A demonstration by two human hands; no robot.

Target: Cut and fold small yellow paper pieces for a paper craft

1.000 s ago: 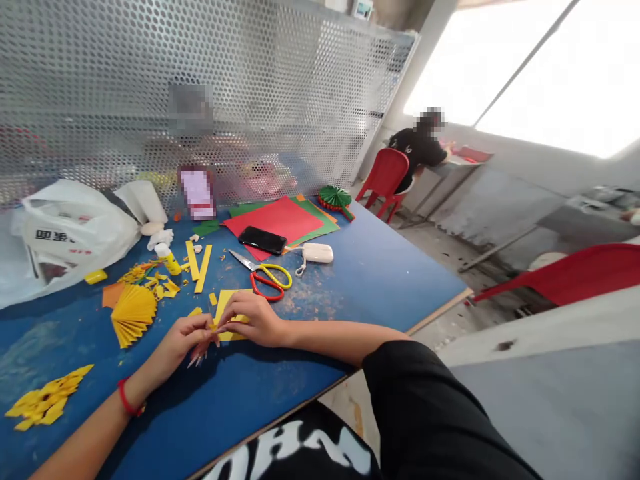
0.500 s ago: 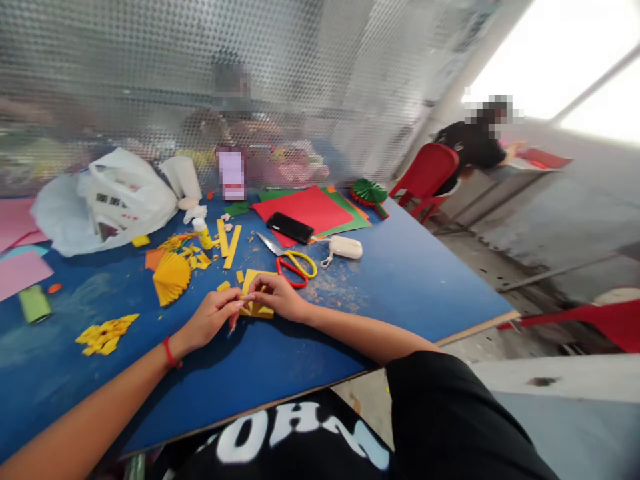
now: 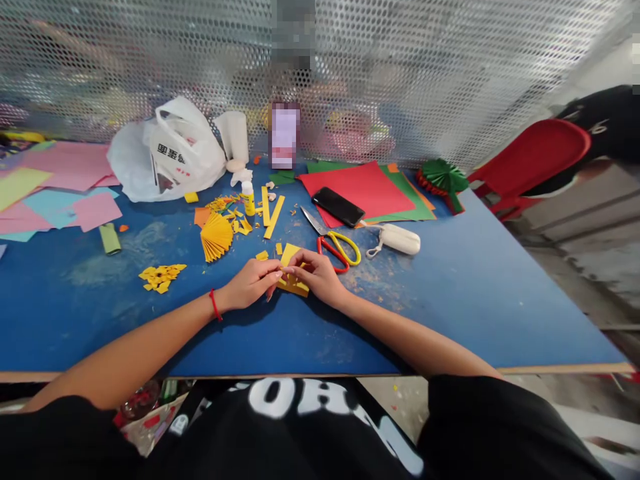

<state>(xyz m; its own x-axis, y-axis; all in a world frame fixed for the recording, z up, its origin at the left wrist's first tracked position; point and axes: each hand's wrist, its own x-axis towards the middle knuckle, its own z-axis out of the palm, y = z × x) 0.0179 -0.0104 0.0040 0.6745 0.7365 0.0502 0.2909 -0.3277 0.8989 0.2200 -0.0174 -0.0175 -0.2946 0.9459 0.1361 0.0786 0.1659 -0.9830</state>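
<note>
My left hand (image 3: 255, 281) and my right hand (image 3: 320, 275) meet fingertip to fingertip above the blue table (image 3: 350, 333). Both are closed in a pinch; what lies between the fingertips is too small and covered to make out. Beneath the fingers is a yellow piece of paper (image 3: 295, 288), partly hidden by my right hand. Small yellow scraps (image 3: 263, 255) are just beyond. Scissors (image 3: 336, 248) with red and yellow handles lie to the right of my right hand, blades partly apart. To the left sit a pleated yellow paper fan (image 3: 216, 237) and a pile of folded yellow pieces (image 3: 162, 277).
Beyond the hands stand a glue stick (image 3: 249, 199) and two yellow strips (image 3: 275, 217). A black phone (image 3: 339, 206) rests on red paper (image 3: 365, 187), near a white case (image 3: 400, 239). A white plastic bag (image 3: 167, 157) is at the back left. A person sits by a red chair (image 3: 540, 163).
The view has turned rightward-tilted to more level, shifting the table contents right and upward in the picture. Both hands stay pinched together over the yellow paper.
</note>
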